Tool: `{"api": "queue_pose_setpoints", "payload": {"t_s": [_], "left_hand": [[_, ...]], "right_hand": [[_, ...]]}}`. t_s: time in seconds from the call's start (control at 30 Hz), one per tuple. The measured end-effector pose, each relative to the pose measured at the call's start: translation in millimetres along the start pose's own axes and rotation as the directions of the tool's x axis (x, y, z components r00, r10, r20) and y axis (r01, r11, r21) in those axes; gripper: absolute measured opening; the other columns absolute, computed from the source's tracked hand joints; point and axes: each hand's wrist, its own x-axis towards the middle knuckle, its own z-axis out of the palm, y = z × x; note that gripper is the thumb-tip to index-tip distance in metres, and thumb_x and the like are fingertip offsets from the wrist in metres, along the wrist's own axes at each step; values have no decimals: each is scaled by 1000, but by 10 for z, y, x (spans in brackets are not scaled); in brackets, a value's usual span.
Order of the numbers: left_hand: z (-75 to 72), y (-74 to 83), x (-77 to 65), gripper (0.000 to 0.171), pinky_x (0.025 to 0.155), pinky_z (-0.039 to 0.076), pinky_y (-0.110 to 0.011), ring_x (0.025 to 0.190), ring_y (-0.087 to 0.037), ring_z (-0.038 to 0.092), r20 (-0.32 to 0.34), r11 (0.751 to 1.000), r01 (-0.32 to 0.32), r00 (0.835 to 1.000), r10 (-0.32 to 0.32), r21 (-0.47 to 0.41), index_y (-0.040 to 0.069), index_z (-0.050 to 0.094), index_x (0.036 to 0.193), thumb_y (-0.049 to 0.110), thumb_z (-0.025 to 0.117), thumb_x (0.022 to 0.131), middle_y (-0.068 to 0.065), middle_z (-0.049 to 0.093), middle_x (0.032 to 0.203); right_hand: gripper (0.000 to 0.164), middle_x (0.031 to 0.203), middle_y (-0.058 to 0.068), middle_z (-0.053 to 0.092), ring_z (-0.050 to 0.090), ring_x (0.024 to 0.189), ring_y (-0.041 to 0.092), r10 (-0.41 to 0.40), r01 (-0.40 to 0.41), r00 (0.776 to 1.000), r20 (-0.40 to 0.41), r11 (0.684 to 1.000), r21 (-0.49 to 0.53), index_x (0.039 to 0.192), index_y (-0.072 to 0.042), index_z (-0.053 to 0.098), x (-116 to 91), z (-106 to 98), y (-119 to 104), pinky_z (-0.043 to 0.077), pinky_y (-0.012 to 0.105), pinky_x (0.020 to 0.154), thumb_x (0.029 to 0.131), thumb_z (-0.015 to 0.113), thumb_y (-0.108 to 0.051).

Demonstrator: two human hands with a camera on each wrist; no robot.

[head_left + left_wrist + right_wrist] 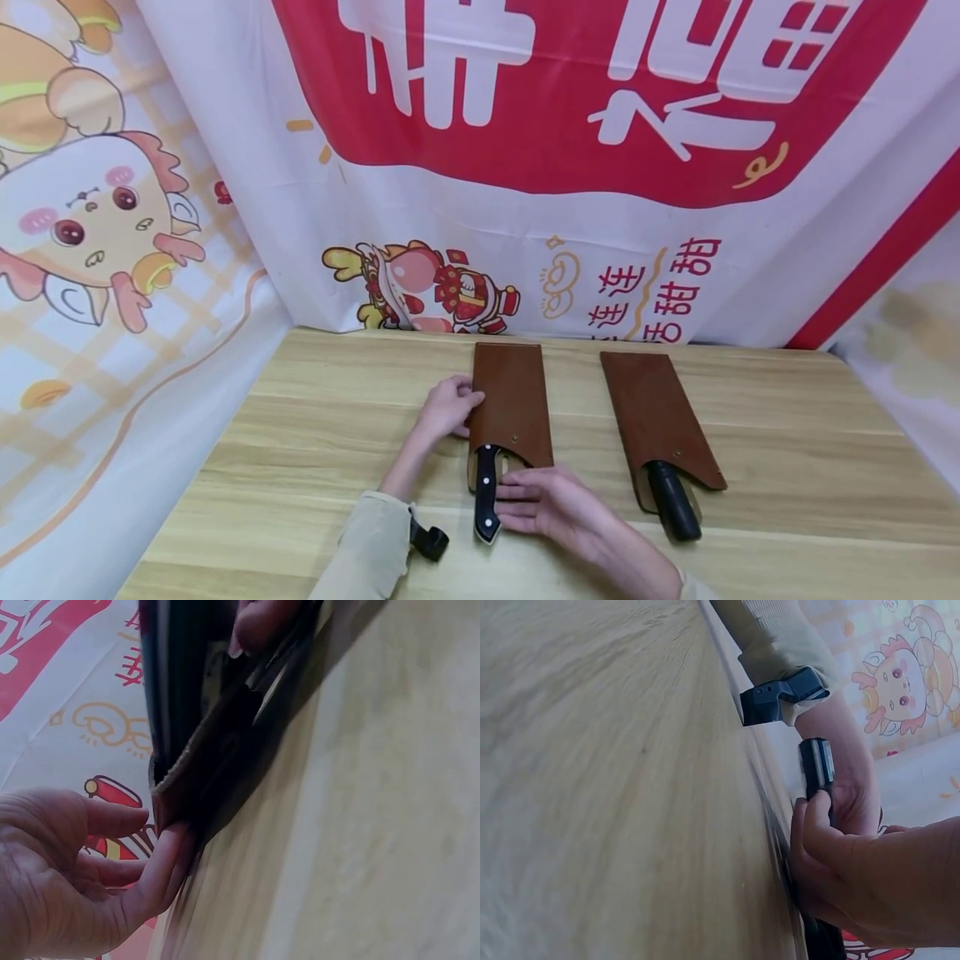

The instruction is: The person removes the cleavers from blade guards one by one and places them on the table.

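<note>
A brown leather knife sheath lies on the table, with a knife's black riveted handle sticking out of its near end. The blade is hidden inside. My left hand holds the sheath's left edge, thumb on the upper side and fingers lower down; the left wrist view shows its fingertips right at that edge. From the right, my right hand reaches the handle, its loosely extended fingers touching the handle's side below the sheath mouth. In the right wrist view the handle's butt projects past the thumb and fingers.
To the right lies a second brown sheath with a plain black handle projecting from it. A printed cloth hangs behind the wooden table. A black wrist device sits at the left cuff.
</note>
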Motion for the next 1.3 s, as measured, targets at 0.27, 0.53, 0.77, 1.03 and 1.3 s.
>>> {"api": "queue_pose_setpoints", "payload": {"t_s": [0.27,0.53,0.77,1.03,1.3], "left_hand": [[56,-2,10,51,52,61,-36,90,-32,72,26,1000,-23,999,22,14,-8,48,146,12,64,102,-28,64,128],[94,79,-21,54,48,53,-26,77,-23,70,52,981,-47,997,57,-187,-10,43,149,4,61,100,-27,65,128],[76,200,-63,63,47,50,-22,71,-16,58,-23,950,-17,1000,10,-312,-11,36,153,1,62,97,-23,55,129],[-19,349,-98,59,56,58,-29,84,-20,65,-32,887,-1,999,-16,-462,-7,40,150,1,62,96,-22,56,127],[-106,432,-157,42,69,61,-39,83,-19,68,-14,771,-30,1000,28,-636,-2,49,131,-5,59,90,-13,62,108]], "right_hand": [[22,108,16,62,61,100,23,8,-8,1000,9,1000,-2,118,8,63,-3,-14,-32,56,30,88,104,53,-5],[17,108,19,66,71,100,29,24,-25,998,62,1000,16,117,11,56,-38,-19,-102,59,43,92,102,53,3],[29,107,18,66,73,96,27,-21,25,999,37,994,-105,124,11,52,-58,-67,-190,62,34,83,99,61,-1],[20,100,2,73,70,87,11,-81,94,995,66,971,-218,118,-1,65,-121,-175,-387,58,25,78,98,63,-5],[22,103,2,75,69,90,9,-163,166,986,34,954,-248,118,-3,73,-206,-272,-580,56,22,75,98,64,-4]]}}
